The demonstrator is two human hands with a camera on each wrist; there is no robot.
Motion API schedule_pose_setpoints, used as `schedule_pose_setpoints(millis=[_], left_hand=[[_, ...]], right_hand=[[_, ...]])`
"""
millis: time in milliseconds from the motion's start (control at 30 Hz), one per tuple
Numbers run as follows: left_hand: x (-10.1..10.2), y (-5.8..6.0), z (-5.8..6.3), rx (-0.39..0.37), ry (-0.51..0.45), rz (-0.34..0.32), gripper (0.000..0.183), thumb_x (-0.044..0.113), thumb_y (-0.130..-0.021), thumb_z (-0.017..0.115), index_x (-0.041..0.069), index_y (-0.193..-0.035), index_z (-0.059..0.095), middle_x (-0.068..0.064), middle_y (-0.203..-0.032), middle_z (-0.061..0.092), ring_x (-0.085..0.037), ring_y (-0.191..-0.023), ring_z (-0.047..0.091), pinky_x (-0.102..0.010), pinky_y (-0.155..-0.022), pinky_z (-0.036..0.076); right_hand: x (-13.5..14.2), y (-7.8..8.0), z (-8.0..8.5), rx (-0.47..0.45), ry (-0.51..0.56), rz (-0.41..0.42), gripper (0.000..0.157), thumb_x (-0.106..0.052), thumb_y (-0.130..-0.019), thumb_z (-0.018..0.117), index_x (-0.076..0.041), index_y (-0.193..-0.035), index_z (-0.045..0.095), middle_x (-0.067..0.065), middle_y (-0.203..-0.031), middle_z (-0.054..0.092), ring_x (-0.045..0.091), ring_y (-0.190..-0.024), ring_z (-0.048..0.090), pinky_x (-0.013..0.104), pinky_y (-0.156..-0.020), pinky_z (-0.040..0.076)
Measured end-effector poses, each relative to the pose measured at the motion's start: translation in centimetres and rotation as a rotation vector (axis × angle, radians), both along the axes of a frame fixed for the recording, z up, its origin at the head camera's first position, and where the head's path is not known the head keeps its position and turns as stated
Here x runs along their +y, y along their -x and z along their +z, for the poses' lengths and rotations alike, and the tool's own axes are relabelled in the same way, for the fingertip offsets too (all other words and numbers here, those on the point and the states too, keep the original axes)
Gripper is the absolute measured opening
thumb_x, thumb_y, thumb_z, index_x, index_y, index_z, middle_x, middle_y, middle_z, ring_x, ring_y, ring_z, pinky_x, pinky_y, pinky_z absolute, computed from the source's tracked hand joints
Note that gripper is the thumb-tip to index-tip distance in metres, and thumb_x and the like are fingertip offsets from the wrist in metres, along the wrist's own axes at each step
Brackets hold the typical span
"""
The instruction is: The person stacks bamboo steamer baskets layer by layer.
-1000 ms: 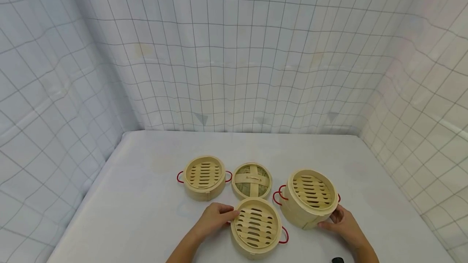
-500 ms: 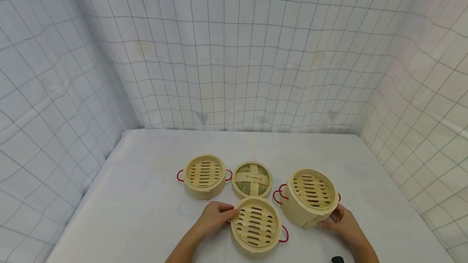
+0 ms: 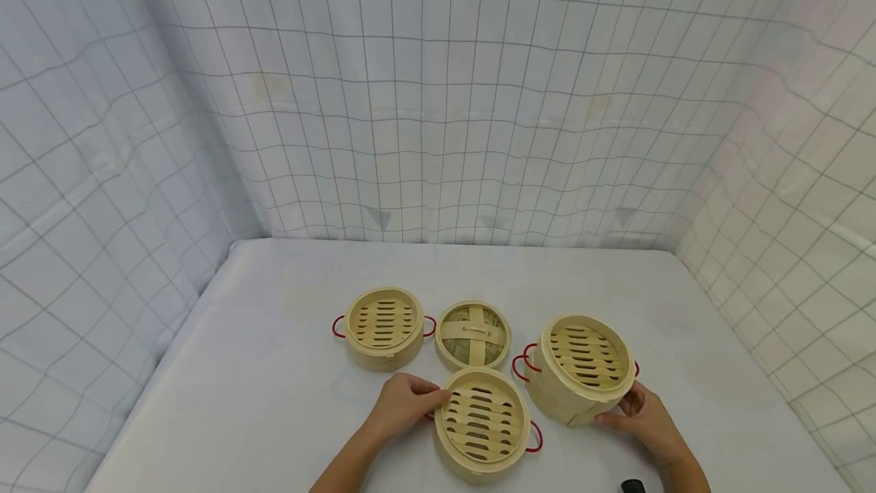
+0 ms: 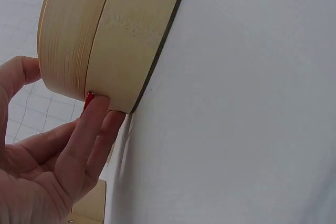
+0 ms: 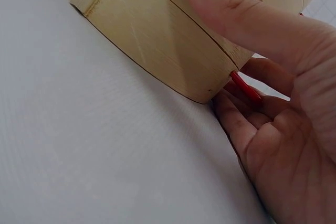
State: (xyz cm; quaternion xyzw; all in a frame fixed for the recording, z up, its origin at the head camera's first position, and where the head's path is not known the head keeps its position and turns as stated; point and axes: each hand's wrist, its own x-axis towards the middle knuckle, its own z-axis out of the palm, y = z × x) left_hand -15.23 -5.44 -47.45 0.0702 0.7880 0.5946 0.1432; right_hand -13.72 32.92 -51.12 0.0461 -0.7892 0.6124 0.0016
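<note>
My left hand (image 3: 407,405) grips the left side of a bamboo steamer basket (image 3: 481,424) at the front middle, thumb at its rim. In the left wrist view, the fingers press low on the basket's wall (image 4: 131,30) by a red handle (image 4: 88,102). My right hand (image 3: 643,418) holds the right side of a taller stack of bamboo steamer baskets (image 3: 571,398). In the right wrist view, its thumb lies on the stack's wall (image 5: 147,40), and the other fingers are around a red handle (image 5: 245,88). Both slatted tops face up.
A round steamer lid (image 3: 472,333) with crossed bands lies just behind the front basket. Left of it stands another steamer basket (image 3: 385,360) with red handles. A small black object (image 3: 633,486) shows at the front edge. Gridded white curtains (image 3: 438,135) enclose the white table (image 3: 274,371).
</note>
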Motion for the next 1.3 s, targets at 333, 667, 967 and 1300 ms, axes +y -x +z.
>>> schedule_pose_setpoints(millis=[333, 667, 967, 1300], left_hand=[[0.4, -0.4, 0.7, -0.024, -0.033, -0.011, 0.029, 0.030, -0.072, 0.064, 0.002, -0.080, 0.066, -0.004, -0.065, 0.062, -0.016, -0.055, 0.059, -0.030, -0.049, 0.048], [-0.2, 0.6, 4.4, -0.029, -0.100, -0.037, 0.032, 0.030, -0.074, 0.063, -0.001, -0.083, 0.064, -0.007, -0.068, 0.060, -0.016, -0.061, 0.058, -0.030, -0.053, 0.049], [-0.2, 2.9, 7.4, 0.065, -0.080, -0.012, 0.037, 0.038, -0.072, 0.062, 0.002, -0.079, 0.064, -0.007, -0.068, 0.059, -0.016, -0.064, 0.057, -0.029, -0.055, 0.049], [2.8, 4.6, 8.8, 0.027, -0.052, 0.056, 0.040, 0.042, -0.069, 0.063, 0.003, -0.078, 0.065, -0.006, -0.064, 0.059, -0.014, -0.059, 0.057, -0.030, -0.055, 0.049]], right_hand=[[0.1, 0.0, -0.2, 0.003, -0.029, -0.014, 0.075, -0.002, -0.058, 0.074, 0.007, -0.121, 0.034, -0.004, -0.116, 0.042, -0.007, -0.101, 0.041, 0.010, -0.081, 0.033], [0.0, 0.1, -0.1, 0.036, -0.017, -0.021, 0.073, 0.001, -0.057, 0.074, 0.010, -0.119, 0.036, -0.008, -0.108, 0.048, -0.003, -0.101, 0.044, 0.011, -0.081, 0.033], [0.3, 0.1, 0.1, 0.091, 0.031, 0.036, 0.070, 0.008, -0.057, 0.071, 0.013, -0.116, 0.035, -0.007, -0.108, 0.050, 0.002, -0.100, 0.046, 0.014, -0.081, 0.036], [0.2, 0.1, 0.1, 0.043, -0.001, -0.001, 0.073, 0.004, -0.057, 0.072, 0.012, -0.120, 0.034, -0.011, -0.108, 0.046, -0.003, -0.100, 0.044, 0.012, -0.081, 0.033]])
